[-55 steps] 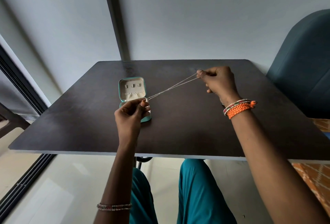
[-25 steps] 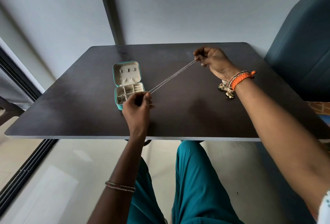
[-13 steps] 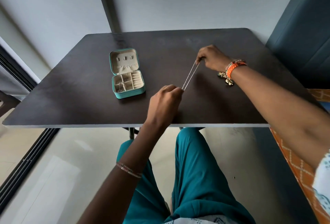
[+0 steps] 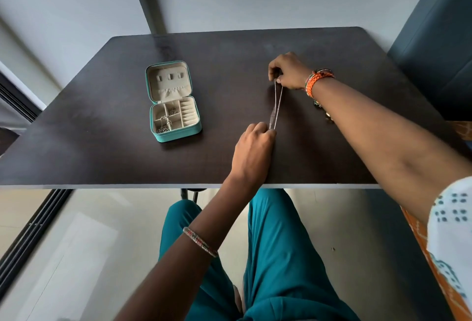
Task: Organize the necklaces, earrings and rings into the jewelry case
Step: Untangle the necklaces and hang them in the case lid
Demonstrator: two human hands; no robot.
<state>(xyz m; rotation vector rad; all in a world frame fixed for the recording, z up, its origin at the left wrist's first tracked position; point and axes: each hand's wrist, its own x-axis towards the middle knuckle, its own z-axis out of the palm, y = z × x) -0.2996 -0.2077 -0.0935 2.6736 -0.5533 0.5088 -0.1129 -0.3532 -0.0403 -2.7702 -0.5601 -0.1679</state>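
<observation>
Surface: dark brown table (image 4: 102,141) stood before a pale grey wall, with a dark blue chair back (image 4: 439,39) at its far right corner.
Jewelry case: teal jewelry case (image 4: 178,135) lay open on the left half of the table, lid tipped back and showing a cream lining with three small tabs and a gathered pocket.
Case contents: fine chains lay tangled in the left compartments; the right side held cream ring rolls.
Necklace: thin silver necklace (image 4: 277,102) was stretched as a narrow double strand low over the table, right of the case and well apart from it.
Left hand: left hand (image 4: 252,149) pinched the near end of the necklace between curled fingers, close to the table's front edge.
Right hand: right hand (image 4: 288,71) pinched the far end, fingers curled round it, farther back on the table.
Wrists: orange braided bands (image 4: 316,81) circled the right wrist; a thin beaded bangle (image 4: 199,241) circled the left forearm.
Small items: tiny gold-coloured pieces (image 4: 328,117) lay on the table by the right forearm, too small to identify.
Below: teal trousers (image 4: 275,256) showed under the table edge, over a pale floor.
</observation>
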